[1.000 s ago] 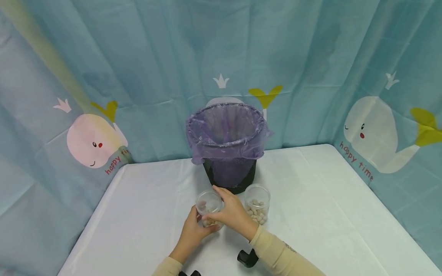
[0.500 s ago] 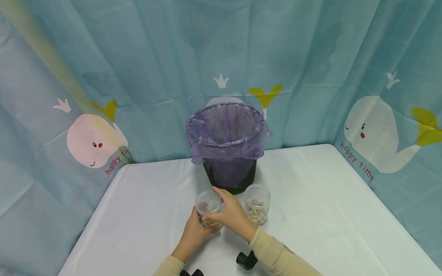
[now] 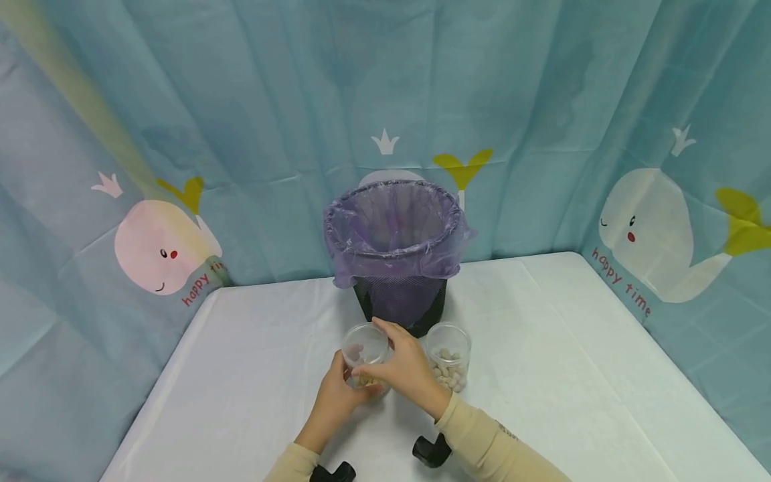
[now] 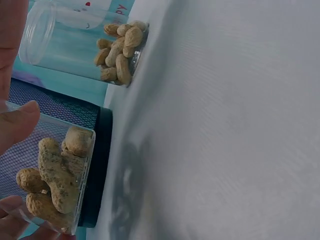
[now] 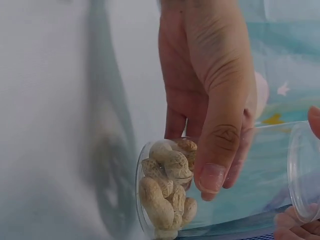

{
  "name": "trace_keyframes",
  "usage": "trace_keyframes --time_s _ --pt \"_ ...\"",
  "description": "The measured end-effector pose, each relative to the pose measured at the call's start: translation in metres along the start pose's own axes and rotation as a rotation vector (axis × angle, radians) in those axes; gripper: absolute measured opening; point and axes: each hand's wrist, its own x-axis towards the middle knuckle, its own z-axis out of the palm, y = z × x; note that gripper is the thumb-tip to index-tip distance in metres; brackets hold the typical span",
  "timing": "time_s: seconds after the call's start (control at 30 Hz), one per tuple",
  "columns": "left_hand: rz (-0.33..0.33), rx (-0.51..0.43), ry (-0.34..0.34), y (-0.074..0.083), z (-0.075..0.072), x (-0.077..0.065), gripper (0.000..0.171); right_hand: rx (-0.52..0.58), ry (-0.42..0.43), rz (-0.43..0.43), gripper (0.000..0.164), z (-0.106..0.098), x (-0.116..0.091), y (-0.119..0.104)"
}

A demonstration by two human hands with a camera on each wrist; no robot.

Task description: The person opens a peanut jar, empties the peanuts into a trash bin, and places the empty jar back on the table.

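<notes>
- Peanuts in tan shells (image 4: 56, 175) are held at the bottom of a clear round plastic jar (image 3: 364, 343), which is carried roughly upright, mouth up, on the near side of a black mesh bin (image 3: 369, 301) lined with a purple plastic bag (image 3: 400, 266).
- The jar is gripped by both hands: its lower part is clasped by the left hand (image 3: 337, 396), its upper part pinched between thumb and fingers of the right hand (image 3: 405, 365).
- A second clear plastic jar (image 3: 448, 340), also part-filled with peanuts, is set to the right on the white cloth-covered table (image 3: 572, 355).
- The step in hand is judged to be a lift; the base seems to be held just clear of the table.
- For the next move, a firm, level two-handed grip seems to be called for, lest peanuts be spilled.
</notes>
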Motion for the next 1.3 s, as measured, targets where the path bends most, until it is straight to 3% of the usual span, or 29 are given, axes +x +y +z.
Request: trace_keyframes --time_s 0.3,0.83,1.07,1.3 --pt "-0.011 -0.038 0.026 0.011 -0.006 -0.004 0.088 0.053 0.008 0.014 0.088 -0.005 -0.002 -0.011" --pt "0.065 -0.028 0.071 0.024 -0.013 -0.001 0.087 0.179 0.021 -0.002 0.086 -0.019 0.004 -0.022" --pt "0.110 -0.019 0.120 0.032 -0.015 -0.001 0.084 0.244 0.022 0.014 0.083 -0.026 0.007 -0.028" --pt "0.120 -0.026 0.124 0.037 -0.017 -0.004 0.084 0.248 0.009 0.019 0.082 -0.029 0.005 -0.028"
